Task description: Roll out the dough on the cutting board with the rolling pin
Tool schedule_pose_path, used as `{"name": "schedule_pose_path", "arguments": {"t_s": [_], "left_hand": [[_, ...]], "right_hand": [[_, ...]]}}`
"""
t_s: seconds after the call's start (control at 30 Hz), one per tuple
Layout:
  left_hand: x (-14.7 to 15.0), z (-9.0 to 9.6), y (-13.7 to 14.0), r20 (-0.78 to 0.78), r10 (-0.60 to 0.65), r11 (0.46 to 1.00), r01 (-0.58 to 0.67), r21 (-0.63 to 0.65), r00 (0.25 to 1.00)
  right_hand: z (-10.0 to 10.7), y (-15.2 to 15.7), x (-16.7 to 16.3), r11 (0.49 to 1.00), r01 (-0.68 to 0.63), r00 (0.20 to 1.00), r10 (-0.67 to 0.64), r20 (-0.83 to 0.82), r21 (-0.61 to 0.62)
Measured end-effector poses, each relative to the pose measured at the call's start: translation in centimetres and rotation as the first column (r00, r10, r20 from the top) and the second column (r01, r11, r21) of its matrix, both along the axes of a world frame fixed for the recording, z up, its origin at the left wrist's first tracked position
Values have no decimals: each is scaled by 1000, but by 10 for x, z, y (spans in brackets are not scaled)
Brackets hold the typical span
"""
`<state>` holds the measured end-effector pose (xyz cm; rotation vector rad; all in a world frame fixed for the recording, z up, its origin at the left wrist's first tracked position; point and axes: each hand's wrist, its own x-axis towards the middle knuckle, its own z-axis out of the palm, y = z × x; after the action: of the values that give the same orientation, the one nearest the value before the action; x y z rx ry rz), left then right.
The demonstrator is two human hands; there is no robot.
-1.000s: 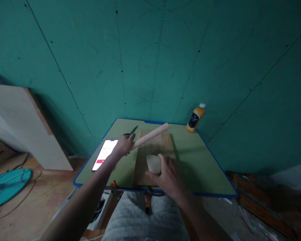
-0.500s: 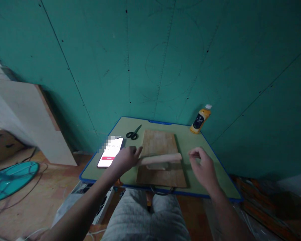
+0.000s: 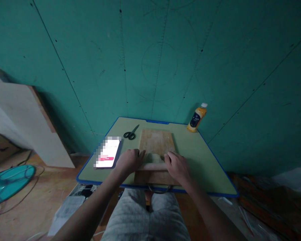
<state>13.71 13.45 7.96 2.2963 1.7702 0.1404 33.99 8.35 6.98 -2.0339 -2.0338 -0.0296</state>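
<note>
My left hand (image 3: 130,160) is closed on the left end of a pale wooden rolling pin (image 3: 153,166). The pin's right end is in the grip of my right hand (image 3: 177,164), fingers curled over it. Both ends are hidden by the hands. A whitish, soft-looking piece of dough (image 3: 154,157) shows just beyond the pin, between the hands. Under it lies a wooden cutting board (image 3: 157,139), whose dark handle (image 3: 160,190) projects over the table's near edge.
The light green table (image 3: 203,160) has a blue rim. A phone (image 3: 107,154) with a lit screen lies left, black-handled scissors (image 3: 131,133) behind it. A bottle of orange drink (image 3: 197,117) stands at the back right. The green wall (image 3: 145,60) rises behind.
My right hand has come from the table's right side onto the pin's right end. The rolling pin has moved nearer me and straightened, exposing dough on its far side.
</note>
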Motion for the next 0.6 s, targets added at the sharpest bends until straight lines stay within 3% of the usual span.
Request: {"name": "schedule_pose_path", "arguments": {"t_s": [0.17, 0.3, 0.47, 0.6], "left_hand": [[2, 6, -9, -71, -21, 984, 33, 177, 997], [1, -2, -23, -72, 34, 973, -16, 229, 997], [1, -13, -30, -85, 115, 981, -99, 169, 990], [-1, -12, -25, -92, 62, 994, -53, 93, 994]], "right_hand": [[11, 16, 1, 977, 96, 995, -97, 6, -191], [9, 24, 2, 960, 85, 996, -90, -7, -268], [3, 11, 0, 990, 123, 992, -121, 29, -75], [-2, 0, 2, 991, -6, 996, -6, 90, 137]]}}
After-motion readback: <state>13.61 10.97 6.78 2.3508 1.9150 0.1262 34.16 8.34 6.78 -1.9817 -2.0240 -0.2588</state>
